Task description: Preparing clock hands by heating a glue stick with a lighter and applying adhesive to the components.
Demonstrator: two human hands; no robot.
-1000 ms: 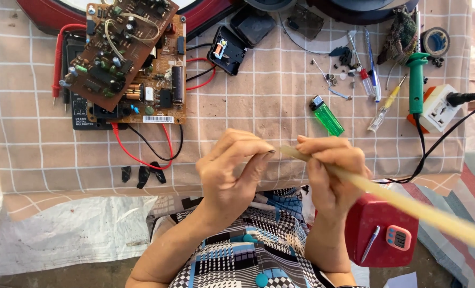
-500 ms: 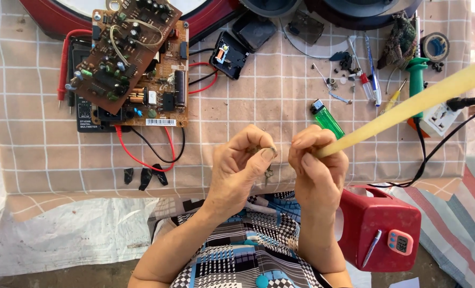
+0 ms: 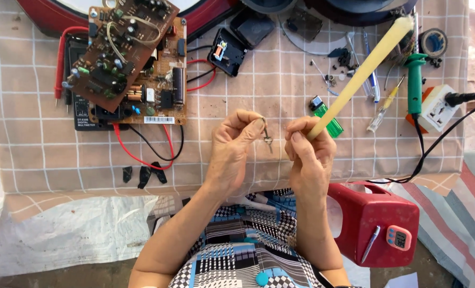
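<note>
I see a small metal part with a thin stem (image 3: 267, 137) pinched at its top between the thumb and forefinger tips of my left hand (image 3: 236, 146), the stem hanging down below those fingertips (image 3: 258, 124) and clear of the cloth; it is too small for me to say what kind of part it is. My left fingers are closed on it, the rest of them curled into the palm. Just beside it, to the right and not touching it, my right hand (image 3: 308, 154) is clenched around the lower end of a long pale yellow stick (image 3: 361, 77), which slants up and away to the right from my fist. Both hands hover above a beige cloth with a white grid (image 3: 280, 85) that covers the work surface. Behind the stick lies a green see-through lighter (image 3: 328, 118), partly hidden by it. Farther right I see a soldering iron with a green handle (image 3: 414, 82), standing next to a white socket block (image 3: 436, 108) with a black cord (image 3: 435, 154) plugged in. To the far left two brown circuit boards (image 3: 136, 64) are stacked on a black meter (image 3: 83, 106), with a red wire (image 3: 141, 157) looping out below them and small black bits (image 3: 143, 175) near it. Down at my right side stands a red plastic box (image 3: 376, 221) carrying a small pink timer (image 3: 398, 237).
</note>
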